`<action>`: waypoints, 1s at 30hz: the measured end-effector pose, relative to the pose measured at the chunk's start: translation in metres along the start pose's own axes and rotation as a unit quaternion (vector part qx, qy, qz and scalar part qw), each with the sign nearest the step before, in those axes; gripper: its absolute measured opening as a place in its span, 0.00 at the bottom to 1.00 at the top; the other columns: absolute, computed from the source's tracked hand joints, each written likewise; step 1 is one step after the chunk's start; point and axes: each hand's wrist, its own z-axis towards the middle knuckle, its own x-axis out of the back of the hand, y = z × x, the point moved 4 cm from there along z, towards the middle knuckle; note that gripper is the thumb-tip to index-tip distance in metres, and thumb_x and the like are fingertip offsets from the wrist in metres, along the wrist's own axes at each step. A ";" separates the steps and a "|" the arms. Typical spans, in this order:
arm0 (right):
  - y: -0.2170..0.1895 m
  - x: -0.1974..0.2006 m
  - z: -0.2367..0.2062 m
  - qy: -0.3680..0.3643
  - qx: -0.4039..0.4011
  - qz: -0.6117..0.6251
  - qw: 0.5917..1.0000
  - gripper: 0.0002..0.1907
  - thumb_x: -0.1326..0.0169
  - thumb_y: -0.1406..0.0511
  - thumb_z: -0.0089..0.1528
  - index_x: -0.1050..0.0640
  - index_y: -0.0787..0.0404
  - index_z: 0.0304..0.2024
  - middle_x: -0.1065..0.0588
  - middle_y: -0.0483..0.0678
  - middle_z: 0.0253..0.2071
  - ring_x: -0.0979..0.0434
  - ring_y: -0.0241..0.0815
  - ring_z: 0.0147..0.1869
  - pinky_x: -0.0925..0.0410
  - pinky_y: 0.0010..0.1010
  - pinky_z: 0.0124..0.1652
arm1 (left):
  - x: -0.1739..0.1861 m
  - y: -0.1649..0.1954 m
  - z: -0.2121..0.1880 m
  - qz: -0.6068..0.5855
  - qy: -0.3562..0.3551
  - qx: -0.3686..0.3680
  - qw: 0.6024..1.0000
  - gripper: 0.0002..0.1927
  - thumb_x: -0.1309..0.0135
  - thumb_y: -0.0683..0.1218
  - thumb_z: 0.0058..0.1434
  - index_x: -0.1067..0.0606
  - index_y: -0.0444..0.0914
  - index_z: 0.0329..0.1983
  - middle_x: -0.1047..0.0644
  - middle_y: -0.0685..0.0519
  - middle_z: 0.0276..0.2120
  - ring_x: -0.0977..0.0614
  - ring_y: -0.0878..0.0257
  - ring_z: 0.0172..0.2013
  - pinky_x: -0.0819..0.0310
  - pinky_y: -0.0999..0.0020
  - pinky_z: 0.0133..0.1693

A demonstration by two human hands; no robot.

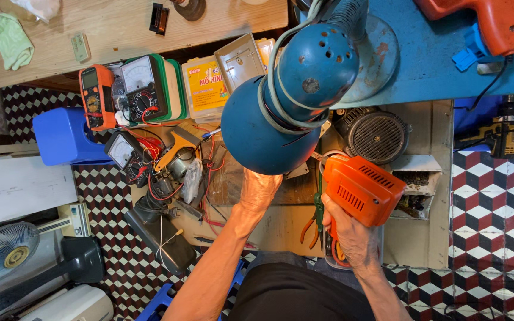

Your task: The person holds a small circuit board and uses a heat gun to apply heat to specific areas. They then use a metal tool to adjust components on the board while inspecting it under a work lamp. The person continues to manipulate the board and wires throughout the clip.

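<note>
Fingers of the right hand (349, 235) are wrapped tight around the handle of an orange power tool (361, 189) at 5 o'clock. Left hand (258, 191) reaches up under the blue lamp (281, 113) (its grip is hidden, so I cannot tell). Meters (127, 92) sit at 10 o'clock on the surface (411, 244).

I see both forearms bare, no sleeves in view, no gloves. Left hand (259, 189) and right hand (347, 229) carry no rings or watch that I can make out. Veins and tendons stand out on the right forearm. I see a black garment at the bottom edge, grey-blue cloth just above it.
</note>
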 end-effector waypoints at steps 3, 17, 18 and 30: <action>-0.004 0.001 -0.001 -0.003 0.020 -0.026 0.999 0.03 0.46 0.67 0.64 0.22 0.58 0.35 0.26 0.39 0.22 0.24 0.30 0.26 0.27 0.23 0.29 | 0.000 0.000 0.000 0.050 0.001 -0.044 0.998 0.11 0.45 0.38 0.66 0.27 0.33 0.50 0.20 0.44 0.41 0.18 0.48 0.40 0.23 0.57 0.42; -0.010 0.000 0.000 0.012 -0.080 0.064 0.995 0.06 0.44 0.65 0.64 0.22 0.59 0.33 0.26 0.41 0.21 0.25 0.33 0.26 0.28 0.26 0.30 | 0.000 0.000 -0.001 0.024 -0.012 -0.013 1.000 0.08 0.45 0.37 0.66 0.25 0.34 0.48 0.20 0.44 0.41 0.17 0.50 0.40 0.21 0.58 0.42; -0.008 0.000 0.000 0.013 -0.083 0.070 0.994 0.05 0.44 0.65 0.64 0.22 0.59 0.33 0.26 0.41 0.21 0.24 0.33 0.25 0.28 0.26 0.29 | 0.000 0.001 -0.001 0.051 -0.010 -0.035 0.998 0.09 0.45 0.37 0.66 0.25 0.34 0.48 0.20 0.43 0.41 0.17 0.49 0.40 0.22 0.57 0.42; 0.004 -0.001 0.002 0.011 -0.076 0.063 0.995 0.06 0.45 0.65 0.64 0.22 0.60 0.33 0.26 0.42 0.20 0.25 0.33 0.23 0.29 0.26 0.27 | 0.002 0.007 0.001 0.047 -0.008 -0.026 0.999 0.11 0.45 0.37 0.65 0.25 0.32 0.50 0.20 0.41 0.42 0.17 0.47 0.40 0.21 0.56 0.42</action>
